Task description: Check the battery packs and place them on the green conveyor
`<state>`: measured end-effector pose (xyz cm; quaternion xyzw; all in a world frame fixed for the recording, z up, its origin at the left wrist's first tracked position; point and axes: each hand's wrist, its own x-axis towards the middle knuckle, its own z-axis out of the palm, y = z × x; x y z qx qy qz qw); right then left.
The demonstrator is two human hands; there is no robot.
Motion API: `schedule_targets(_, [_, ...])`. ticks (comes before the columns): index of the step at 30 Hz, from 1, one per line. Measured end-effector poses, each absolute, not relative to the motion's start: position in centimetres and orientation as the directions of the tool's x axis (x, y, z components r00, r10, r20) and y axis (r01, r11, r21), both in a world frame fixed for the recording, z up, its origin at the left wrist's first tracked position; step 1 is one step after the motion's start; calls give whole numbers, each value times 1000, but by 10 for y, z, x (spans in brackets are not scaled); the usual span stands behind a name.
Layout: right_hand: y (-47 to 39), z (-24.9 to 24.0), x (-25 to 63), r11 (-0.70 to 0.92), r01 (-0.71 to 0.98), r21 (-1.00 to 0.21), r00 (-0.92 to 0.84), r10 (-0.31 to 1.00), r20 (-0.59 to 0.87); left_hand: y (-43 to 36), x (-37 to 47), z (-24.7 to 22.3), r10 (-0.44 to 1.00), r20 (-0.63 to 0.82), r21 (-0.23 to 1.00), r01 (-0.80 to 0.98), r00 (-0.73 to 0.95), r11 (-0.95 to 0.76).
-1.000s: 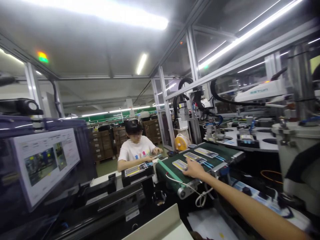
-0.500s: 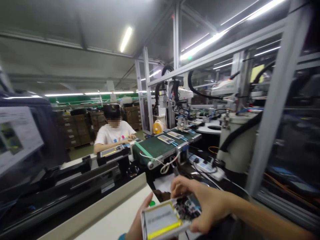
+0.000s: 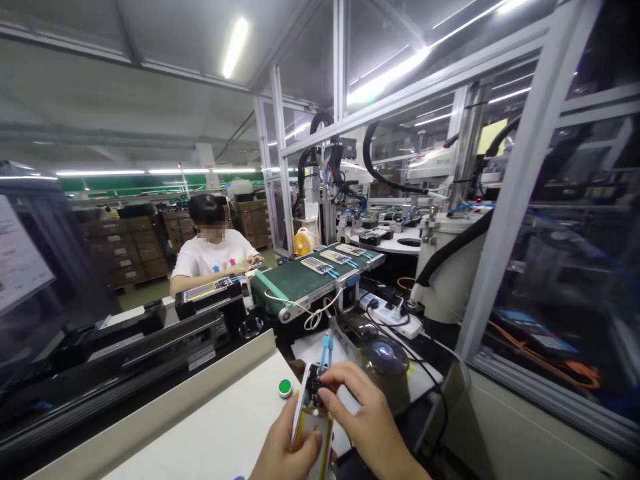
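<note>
Left grip (image 3: 286,448): I clasp the slim, oblong device (image 3: 313,421) low.
Right grip (image 3: 364,408): at its bumpy circuitry (image 3: 313,385); whether pinching, I can't tell.

A head-worn camera looks forward and down, over the near white tabletop (image 3: 200,427) toward the conveyor (image 3: 283,285).

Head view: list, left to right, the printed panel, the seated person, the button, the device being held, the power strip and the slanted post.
White printed panel → seated person → green button → held device → power strip → slanted metal post.
</note>
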<state>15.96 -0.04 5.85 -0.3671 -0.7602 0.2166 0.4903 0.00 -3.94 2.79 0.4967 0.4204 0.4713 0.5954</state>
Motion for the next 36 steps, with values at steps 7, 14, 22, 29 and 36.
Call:
schedule_targets(7, [-5, 42, 151, 667, 369, -647, -88, 719, 690, -39, -1, 27, 1000, -6, 990, -140, 30, 10])
schedule_targets(14, [-8, 27, 166, 590, 279, -758, 129, 759, 638, -45, -1, 36, 976, -162, 905, -372, 146, 206])
schedule_targets(22, [-5, 24, 162, 514, 109, -851, -132, 856, 501, -50, 1, 35, 970, -178, 897, -378, 164, 229])
schedule_targets(29, [-10, 30, 160, 468, 167, -868, -189, 879, 438, -52, 4, 39, 964, -177, 893, -380, 197, 242])
schedule_targets(36, [-25, 31, 160, 630, 318, -708, -242, 776, 582, -51, 4, 46, 986, -91, 927, -349, 139, 134])
